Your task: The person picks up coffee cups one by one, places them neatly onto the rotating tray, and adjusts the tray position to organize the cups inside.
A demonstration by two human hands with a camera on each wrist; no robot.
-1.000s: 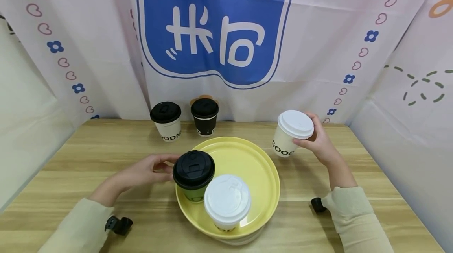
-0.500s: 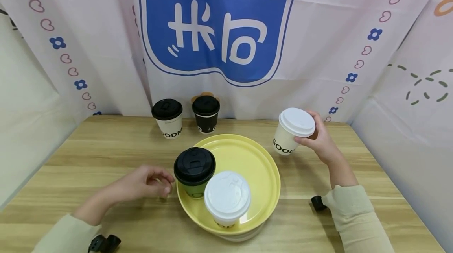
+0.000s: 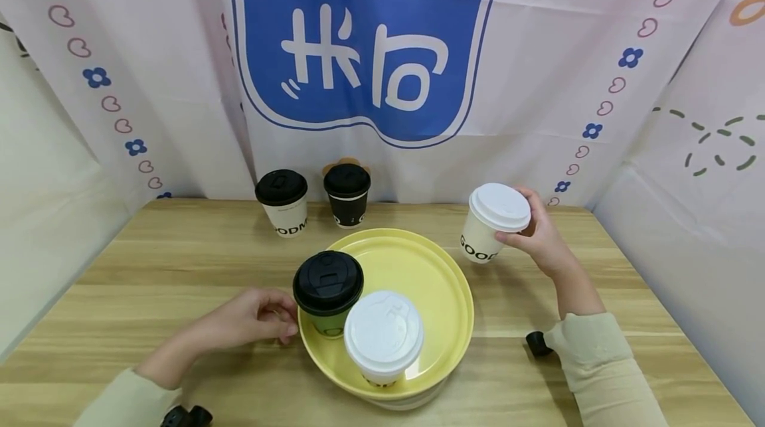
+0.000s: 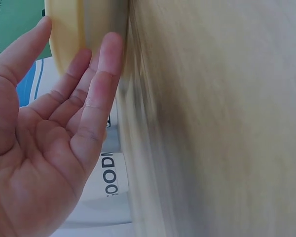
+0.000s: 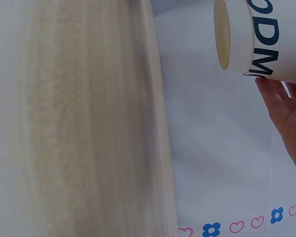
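A round yellow tray (image 3: pixel 412 267) lies mid-table and carries a green cup with a black lid (image 3: pixel 327 291) and a white-lidded cup (image 3: pixel 384 337). My left hand (image 3: pixel 254 317) rests on the table at the tray's left edge. In the left wrist view its straight fingers (image 4: pixel 106 69) touch the yellow tray rim (image 4: pixel 69 34), and it holds nothing. My right hand (image 3: pixel 534 234) grips a white cup with a white lid (image 3: pixel 493 221) by its side, tilted, to the right of the tray. The right wrist view shows that cup's base (image 5: pixel 251 39) clear of the tabletop.
Two more cups stand at the back by the cloth backdrop: a white cup with a black lid (image 3: pixel 282 201) and a black cup with a black lid (image 3: pixel 347 193). The wooden table (image 3: pixel 179 254) ends at cloth walls on three sides.
My left hand has come away from the black-lidded cup, dropped to the table and settled against the tray's rim. The right hand and its white cup have barely moved.
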